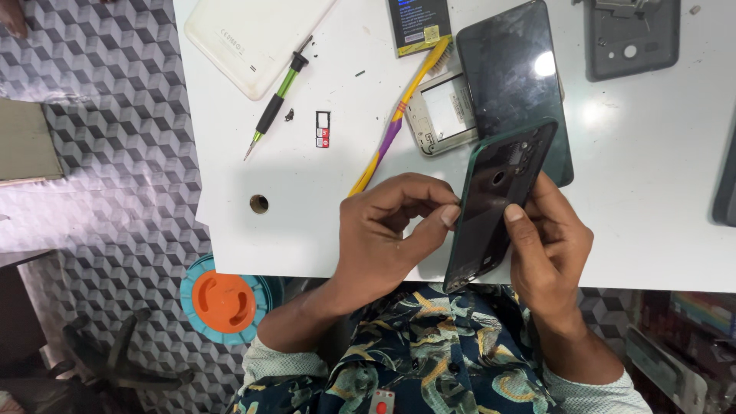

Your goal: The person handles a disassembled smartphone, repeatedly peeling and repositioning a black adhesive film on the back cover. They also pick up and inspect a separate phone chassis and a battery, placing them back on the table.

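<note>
White table point(652, 230) w/ a small round hole point(259, 203) near its front edge, set over a grey cube-pattern floor point(107, 153); an orange-and-teal round stool point(224, 300) sits below the table's left corner.

Both hands work a dark green phone back cover point(498, 203), tilted on edge just above the table's near side, inner face turned toward the person so the camera cut-outs show. Left hand point(387, 230) is curled, thumb and forefinger pinching at the cover's left edge; right hand point(548, 245) grips the right edge, thumb pressed on the inner face, prob. to steady it while the left picks at the rim. Neither hand is free.

Just behind the cover lies a dark phone point(517, 77), screen up, glare on the glass; it partly overlaps a pale metal frame point(441, 115). A yellow-purple brush point(399, 115) lies diagonally beside the frame, bristles near a battery point(419, 24) at the top edge; all within easy reach. Further left: green-black screwdriver point(277, 96), a SIM tray point(323, 129), a tiny dark part point(289, 115), and a white tablet back point(249, 34). A grey phone housing point(632, 34) rests top right; another dark device point(727, 176) is cut off at the right edge.
</note>
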